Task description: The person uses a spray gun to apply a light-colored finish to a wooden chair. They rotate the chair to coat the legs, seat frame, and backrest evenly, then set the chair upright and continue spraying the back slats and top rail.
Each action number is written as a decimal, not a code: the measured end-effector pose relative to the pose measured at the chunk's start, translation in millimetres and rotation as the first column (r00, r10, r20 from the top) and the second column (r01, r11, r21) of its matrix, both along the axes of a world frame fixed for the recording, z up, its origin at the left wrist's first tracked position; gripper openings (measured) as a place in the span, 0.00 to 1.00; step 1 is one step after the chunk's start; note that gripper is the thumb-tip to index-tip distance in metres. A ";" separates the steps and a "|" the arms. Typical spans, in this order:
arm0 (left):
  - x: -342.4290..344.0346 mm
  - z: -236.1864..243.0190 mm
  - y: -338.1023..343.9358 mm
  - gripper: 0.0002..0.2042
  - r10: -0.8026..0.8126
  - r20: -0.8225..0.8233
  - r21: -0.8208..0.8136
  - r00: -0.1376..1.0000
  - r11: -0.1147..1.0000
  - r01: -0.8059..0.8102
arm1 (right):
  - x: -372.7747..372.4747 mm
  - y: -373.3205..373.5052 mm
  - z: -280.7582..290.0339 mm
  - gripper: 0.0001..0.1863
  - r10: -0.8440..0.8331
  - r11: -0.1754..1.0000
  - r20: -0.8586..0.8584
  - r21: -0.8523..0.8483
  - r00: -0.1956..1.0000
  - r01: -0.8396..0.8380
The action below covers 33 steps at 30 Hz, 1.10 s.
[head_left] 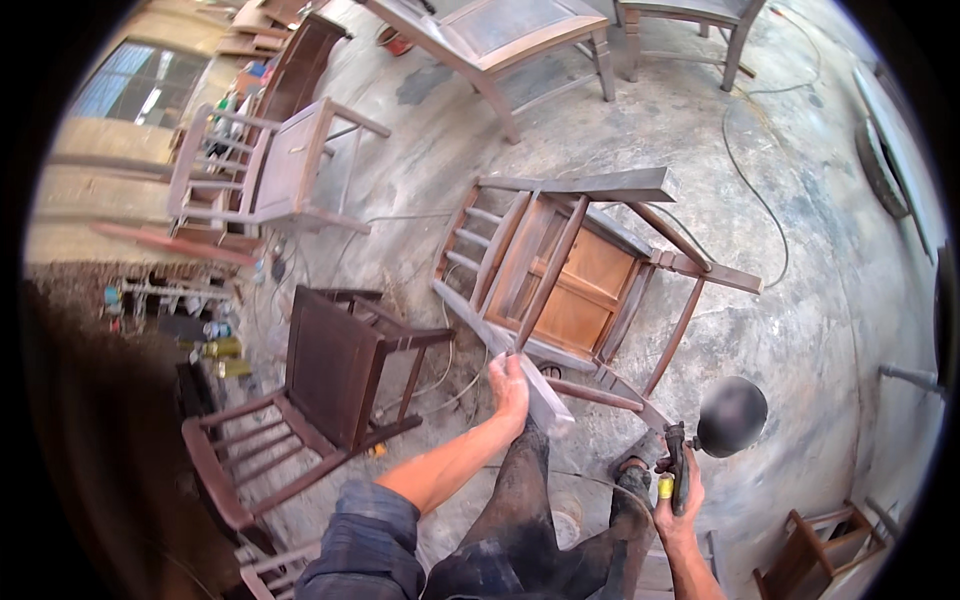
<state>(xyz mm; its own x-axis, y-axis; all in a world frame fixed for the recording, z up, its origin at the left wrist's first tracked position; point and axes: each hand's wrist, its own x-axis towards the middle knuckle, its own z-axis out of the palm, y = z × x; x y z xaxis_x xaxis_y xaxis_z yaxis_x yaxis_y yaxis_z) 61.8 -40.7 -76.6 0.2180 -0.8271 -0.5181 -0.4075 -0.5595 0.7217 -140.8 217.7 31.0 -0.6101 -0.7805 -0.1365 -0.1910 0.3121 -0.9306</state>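
In front of me a wooden chair (575, 285) lies tipped over, its underside and the orange-brown bottom of its seat turned toward me. My left hand (510, 388) is closed round one of its legs, a greyish one pointing toward me. My right hand (680, 503) grips a black spray gun (680, 462) with a yellow part near the handle. A round dark cup (733, 417) sits on the gun's right side, blurred. The gun's front end is close to the tip of another chair leg. Both forearms come up from the lower edge.
A dark brown chair (335, 375) lies tilted at left. Another chair (285, 165) stands beyond it, and more greyish chairs (520, 40) are at the back. A small brown piece (820, 550) is at lower right. A thin hose (755, 190) curves over the concrete floor (640, 130).
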 end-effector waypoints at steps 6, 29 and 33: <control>148.7 -170.6 -94.4 0.31 0.000 0.315 0.070 0.949 0.997 -0.024 | 75.6 -77.7 3.4 0.30 -0.205 0.978 0.025 0.030 0.978 0.204; 217.5 -323.9 -246.7 0.35 0.568 -0.468 0.635 0.677 0.749 -0.190 | 137.8 -176.4 -1.7 0.41 -0.532 0.775 -0.166 0.299 0.831 0.556; 216.2 -339.1 -254.3 0.31 0.555 -0.394 0.681 0.733 0.712 -0.173 | 144.7 -174.5 1.4 0.44 -0.576 0.740 -0.152 0.321 0.803 0.591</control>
